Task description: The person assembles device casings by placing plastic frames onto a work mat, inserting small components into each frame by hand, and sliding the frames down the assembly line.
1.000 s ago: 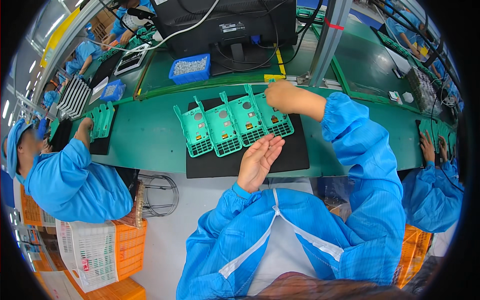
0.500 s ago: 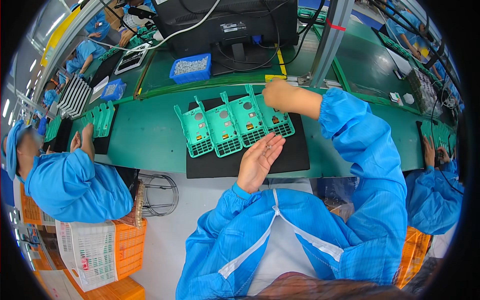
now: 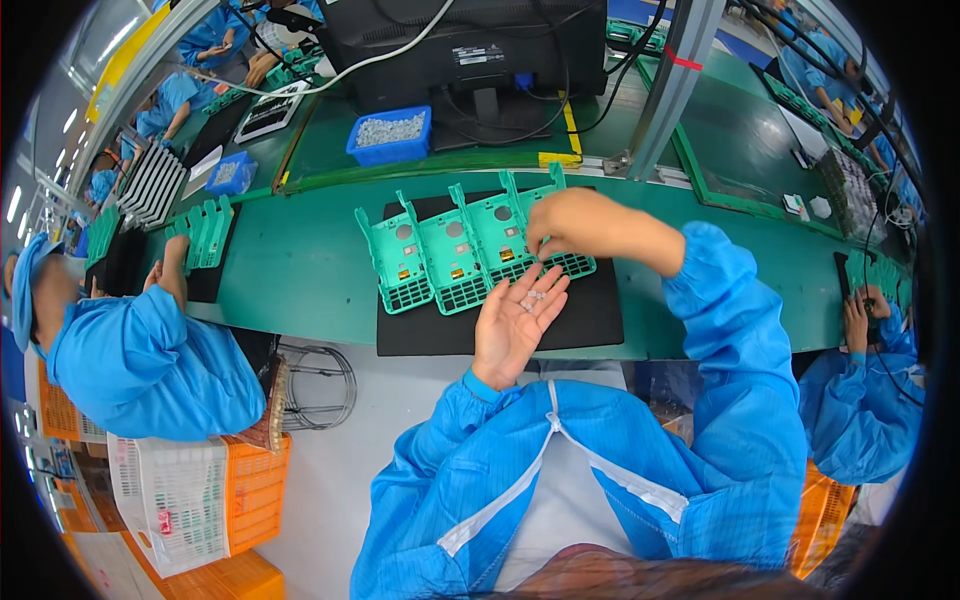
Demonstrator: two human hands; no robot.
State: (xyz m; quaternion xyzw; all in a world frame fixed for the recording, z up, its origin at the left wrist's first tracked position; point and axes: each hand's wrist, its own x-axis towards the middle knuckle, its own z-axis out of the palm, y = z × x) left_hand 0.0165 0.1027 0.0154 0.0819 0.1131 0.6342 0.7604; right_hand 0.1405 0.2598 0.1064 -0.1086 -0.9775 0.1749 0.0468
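Note:
My left hand point(image 3: 508, 340) is palm up and open in front of the housings, its fingers spread. Several small whitish pieces point(image 3: 534, 296) rest on those fingers. Above the rightmost housing, my right hand point(image 3: 583, 226) is closed in a pinch close to my left fingertips; whatever is between its fingers is too small or hidden to make out. A row of several green plastic housings point(image 3: 457, 238) with gridded lower ends lies on a black mat point(image 3: 585, 325). My right hand covers part of the rightmost one.
Behind the green bench point(image 3: 280, 255) stand a blue bin point(image 3: 390, 152) of small pale pieces, a monitor point(image 3: 460, 70) and a metal post point(image 3: 675, 90). Co-workers sit at the left point(image 3: 150, 360) and right point(image 3: 860, 400). Plastic crates point(image 3: 190, 490) stand at lower left.
My right hand has come down and nearer from the far end of the rightmost housing to just beside my left fingertips. My left hand stays nearly in place.

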